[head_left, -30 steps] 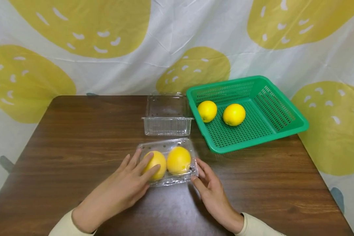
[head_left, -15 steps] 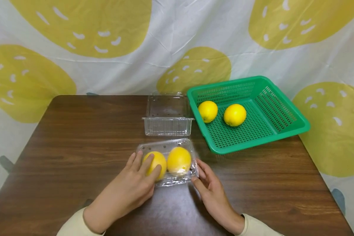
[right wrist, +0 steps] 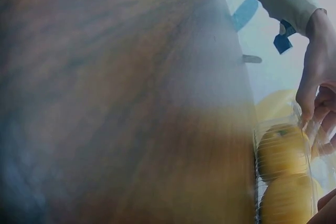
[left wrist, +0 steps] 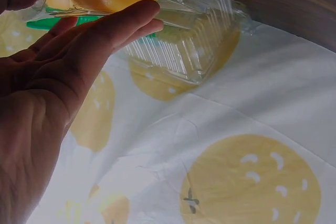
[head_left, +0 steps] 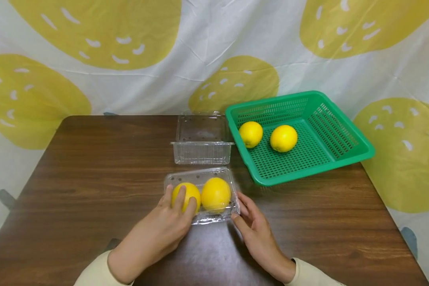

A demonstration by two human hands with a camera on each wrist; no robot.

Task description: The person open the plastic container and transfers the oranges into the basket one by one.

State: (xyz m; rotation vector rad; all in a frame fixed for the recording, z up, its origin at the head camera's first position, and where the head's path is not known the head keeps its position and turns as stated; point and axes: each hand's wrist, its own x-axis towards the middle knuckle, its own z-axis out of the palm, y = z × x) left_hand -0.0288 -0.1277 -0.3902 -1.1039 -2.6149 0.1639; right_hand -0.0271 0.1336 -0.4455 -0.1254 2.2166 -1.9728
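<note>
A clear plastic clamshell box [head_left: 189, 177] with its lid down lies at the middle front of the table in the head view. Inside it sit two round yellow fruits, a left one [head_left: 186, 190] and a right one [head_left: 216, 194]. My left hand [head_left: 164, 226] has its fingers spread over the lid's left part, above the left fruit. In the right wrist view, the left thumb [right wrist: 306, 100] meets the near rim. At the box's right front corner, my right hand [head_left: 257, 234] grips the edge between thumb and fingers.
A second clear clamshell box [head_left: 201, 154], lid raised, stands just behind. To its right, a green plastic basket [head_left: 311, 171] holds two more yellow fruits [head_left: 284, 138]. A printed cloth [head_left: 214, 35] hangs behind the brown wooden table [head_left: 103, 167].
My left hand has shifted a little right and toward the box's front rim, its fingers bending more over the lid. The right hand keeps its hold on the corner.
</note>
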